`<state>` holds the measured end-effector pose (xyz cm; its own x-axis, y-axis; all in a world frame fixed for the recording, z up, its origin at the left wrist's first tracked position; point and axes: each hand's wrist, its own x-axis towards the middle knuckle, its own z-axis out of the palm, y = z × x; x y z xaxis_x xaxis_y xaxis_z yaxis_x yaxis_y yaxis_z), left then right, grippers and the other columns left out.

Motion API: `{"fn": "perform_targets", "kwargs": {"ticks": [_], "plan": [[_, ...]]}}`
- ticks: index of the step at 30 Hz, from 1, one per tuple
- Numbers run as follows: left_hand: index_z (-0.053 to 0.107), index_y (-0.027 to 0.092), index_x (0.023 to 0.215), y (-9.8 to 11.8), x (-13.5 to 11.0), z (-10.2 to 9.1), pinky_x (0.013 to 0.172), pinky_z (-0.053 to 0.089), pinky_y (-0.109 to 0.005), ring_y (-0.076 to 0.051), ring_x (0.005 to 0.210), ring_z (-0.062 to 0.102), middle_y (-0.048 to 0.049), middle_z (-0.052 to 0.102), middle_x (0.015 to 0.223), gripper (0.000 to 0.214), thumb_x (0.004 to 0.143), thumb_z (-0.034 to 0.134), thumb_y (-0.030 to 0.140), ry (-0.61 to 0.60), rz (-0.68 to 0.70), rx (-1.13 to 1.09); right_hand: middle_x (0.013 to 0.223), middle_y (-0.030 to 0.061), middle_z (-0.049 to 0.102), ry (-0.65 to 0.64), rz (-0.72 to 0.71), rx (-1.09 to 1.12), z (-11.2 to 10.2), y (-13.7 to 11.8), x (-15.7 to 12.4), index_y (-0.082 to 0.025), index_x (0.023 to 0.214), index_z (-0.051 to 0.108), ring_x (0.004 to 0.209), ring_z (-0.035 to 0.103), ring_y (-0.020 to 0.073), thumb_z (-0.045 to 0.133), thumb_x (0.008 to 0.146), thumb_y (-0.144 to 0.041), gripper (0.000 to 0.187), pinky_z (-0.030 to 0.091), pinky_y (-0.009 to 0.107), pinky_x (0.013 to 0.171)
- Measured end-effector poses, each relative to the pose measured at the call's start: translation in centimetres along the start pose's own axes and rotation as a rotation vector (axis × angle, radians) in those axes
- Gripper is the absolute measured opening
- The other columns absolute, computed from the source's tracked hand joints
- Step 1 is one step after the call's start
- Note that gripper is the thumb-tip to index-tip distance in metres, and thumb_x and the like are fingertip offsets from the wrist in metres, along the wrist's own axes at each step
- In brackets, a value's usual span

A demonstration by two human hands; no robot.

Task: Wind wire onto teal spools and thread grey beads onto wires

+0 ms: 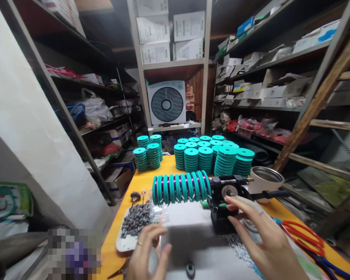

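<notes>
A black hand-crank winder stands on a white block on the orange table. Its shaft carries a row of teal spools wound with purple thread. My right hand reaches to the winder's body, fingers spread and touching its front. My left hand hovers at the block's left edge, fingers loosely curled, next to a white tray of small grey pellets. A ring shows on one finger. I cannot make out anything held in the left hand.
Stacks of teal spools fill the table's far end, with two more stacks at left. A metal-rimmed cup and red-handled scissors lie right. Metal shelves line both sides; a box fan stands behind. A wooden ladder leans at right.
</notes>
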<state>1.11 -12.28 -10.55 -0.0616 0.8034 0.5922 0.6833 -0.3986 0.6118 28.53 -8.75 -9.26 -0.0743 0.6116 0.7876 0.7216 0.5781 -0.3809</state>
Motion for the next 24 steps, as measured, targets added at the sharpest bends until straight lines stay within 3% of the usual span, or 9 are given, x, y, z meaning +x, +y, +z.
{"fn": "perform_targets", "kwargs": {"ticks": [2,5,11,15,18,22,24], "plan": [[0.064,0.029,0.104,0.6,2.2,-1.6,0.081,0.054,-0.036,-0.026,0.096,0.066,-0.0073,0.066,0.113,0.019,0.090,0.058,0.040,0.084,-0.166,-0.047,0.112,0.0073,0.071,0.001,0.042,0.080,0.9,-0.4,1.0,-0.026,0.133,0.052,0.093,0.073,0.0212,0.048,0.099,-0.024,0.034,0.062,0.031,0.078],[0.059,0.027,0.113,0.5,4.9,-2.9,0.090,0.052,-0.040,-0.029,0.109,0.063,-0.0091,0.065,0.119,0.029,0.088,0.060,0.041,0.045,-0.280,-0.161,0.123,0.0100,0.067,-0.011,0.132,0.177,2.2,-1.2,2.0,-0.025,0.141,0.046,0.100,0.072,0.0216,0.047,0.100,-0.025,0.041,0.063,0.032,0.082],[0.051,0.026,0.129,0.4,6.8,-1.2,0.108,0.043,-0.044,-0.028,0.127,0.055,-0.0109,0.056,0.142,0.041,0.091,0.058,0.040,-0.083,-0.284,-0.344,0.140,0.0123,0.058,-0.040,0.129,0.027,3.9,-2.5,2.8,-0.027,0.151,0.033,0.112,0.068,0.0306,0.043,0.099,-0.027,0.053,0.062,0.045,0.084],[0.053,0.025,0.126,0.4,7.1,-0.9,0.105,0.046,-0.043,-0.029,0.125,0.058,-0.0124,0.061,0.137,0.043,0.087,0.062,0.039,-0.004,-0.341,-0.449,0.141,0.0146,0.056,-0.063,0.089,0.027,4.8,-4.0,3.2,-0.026,0.154,0.028,0.115,0.066,0.0316,0.042,0.099,-0.024,0.057,0.061,0.047,0.087],[0.053,0.026,0.125,-1.2,6.7,-3.2,0.102,0.048,-0.041,-0.030,0.123,0.059,-0.0111,0.062,0.135,0.044,0.086,0.064,0.042,0.125,-0.373,-0.441,0.150,0.0152,0.047,-0.169,0.049,0.205,6.7,-6.6,3.7,-0.024,0.157,0.021,0.131,0.054,0.0324,0.042,0.097,-0.019,0.064,0.055,0.050,0.099],[0.053,0.027,0.123,-4.1,5.7,-9.2,0.115,0.033,-0.047,-0.033,0.134,0.048,-0.0092,0.060,0.136,0.046,0.084,0.064,0.048,0.347,-0.410,-0.238,0.162,0.0156,0.024,-0.399,0.015,0.706,10.8,-11.4,4.5,-0.015,0.159,0.015,0.150,0.021,0.0322,0.047,0.089,-0.011,0.077,0.032,0.055,0.118],[0.052,0.027,0.127,-4.9,5.7,-12.1,0.114,0.034,-0.052,-0.037,0.131,0.050,-0.0109,0.059,0.135,0.053,0.082,0.063,0.053,0.430,-0.446,-0.108,0.160,0.0158,0.029,-0.441,0.009,0.818,13.5,-13.4,5.0,-0.015,0.158,0.018,0.149,0.023,0.0312,0.052,0.085,-0.010,0.081,0.030,0.053,0.119]]}}
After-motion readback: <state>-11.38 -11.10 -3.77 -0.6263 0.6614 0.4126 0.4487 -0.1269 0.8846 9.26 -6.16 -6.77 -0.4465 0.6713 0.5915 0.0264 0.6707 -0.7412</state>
